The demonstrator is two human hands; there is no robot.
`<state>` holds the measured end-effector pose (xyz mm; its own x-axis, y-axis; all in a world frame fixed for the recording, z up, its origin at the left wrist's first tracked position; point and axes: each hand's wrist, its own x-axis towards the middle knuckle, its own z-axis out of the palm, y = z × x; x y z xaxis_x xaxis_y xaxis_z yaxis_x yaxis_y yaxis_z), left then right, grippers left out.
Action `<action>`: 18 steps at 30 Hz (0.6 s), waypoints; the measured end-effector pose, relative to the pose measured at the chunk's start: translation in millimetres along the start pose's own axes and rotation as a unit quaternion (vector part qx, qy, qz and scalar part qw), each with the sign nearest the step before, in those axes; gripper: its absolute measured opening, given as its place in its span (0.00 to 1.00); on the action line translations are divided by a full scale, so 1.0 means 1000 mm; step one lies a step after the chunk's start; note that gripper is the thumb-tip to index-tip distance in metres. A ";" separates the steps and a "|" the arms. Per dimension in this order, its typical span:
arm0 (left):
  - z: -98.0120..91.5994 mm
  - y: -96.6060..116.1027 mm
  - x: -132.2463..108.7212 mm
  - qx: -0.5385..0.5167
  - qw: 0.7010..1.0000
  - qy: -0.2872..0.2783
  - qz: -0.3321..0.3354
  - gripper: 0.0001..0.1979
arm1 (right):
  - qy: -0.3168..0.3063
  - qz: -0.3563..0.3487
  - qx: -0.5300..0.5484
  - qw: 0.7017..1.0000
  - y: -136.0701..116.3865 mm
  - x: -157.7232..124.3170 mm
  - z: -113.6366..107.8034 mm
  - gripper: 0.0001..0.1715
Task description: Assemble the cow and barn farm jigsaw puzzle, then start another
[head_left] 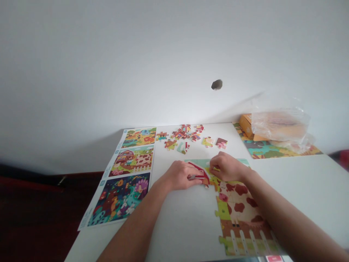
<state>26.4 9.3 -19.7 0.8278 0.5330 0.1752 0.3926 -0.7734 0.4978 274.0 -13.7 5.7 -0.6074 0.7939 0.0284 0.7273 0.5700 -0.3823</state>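
Card, paper and plastic on a smooth tabletop [185, 225]
Near-right puzzle [240, 207]: smooth cardboard; left picture sheet [122, 198]: paper; far-right bag [283, 123]: glossy, crinkled clear plastic; far wall [136, 54]: matt.

On the table [177, 225], a picture sheet [131, 160] lies left of the puzzle [240, 207] — loose pieces [180, 135] behind, a bag [280, 123] behind-right.

Soft, rather cool light fills the room here, apparently from the right, since the box [245, 125] throws a slanting shadow leftward up the wall [163, 54]. The table [185, 225] looks bright and pale; the floor [32, 218] at left sinks nearly to black. Small glints sit on the clear bag [280, 123]. The puzzle [241, 207] shows slightly hazy, print on the sheet [136, 160] blurs, and the forearms [144, 218] stretch toward the lower edge.
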 end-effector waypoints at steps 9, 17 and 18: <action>-0.001 0.004 0.001 0.014 1.000 -0.004 0.002 0.11 | 0.011 0.001 -0.002 1.000 -0.002 -0.001 -0.002 0.09; -0.001 0.004 0.001 0.023 0.999 -0.018 -0.022 0.11 | 0.095 0.016 0.022 0.995 -0.012 -0.003 -0.009 0.10; -0.001 0.004 0.001 0.023 0.999 -0.016 -0.022 0.11 | 0.097 0.023 0.025 0.995 -0.011 -0.003 -0.009 0.10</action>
<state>28.4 6.9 -16.5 0.8214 0.5563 0.1260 0.4468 -0.7649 0.4641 270.9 -20.6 18.1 -0.4972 0.8476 0.1853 0.7328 0.5245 -0.4334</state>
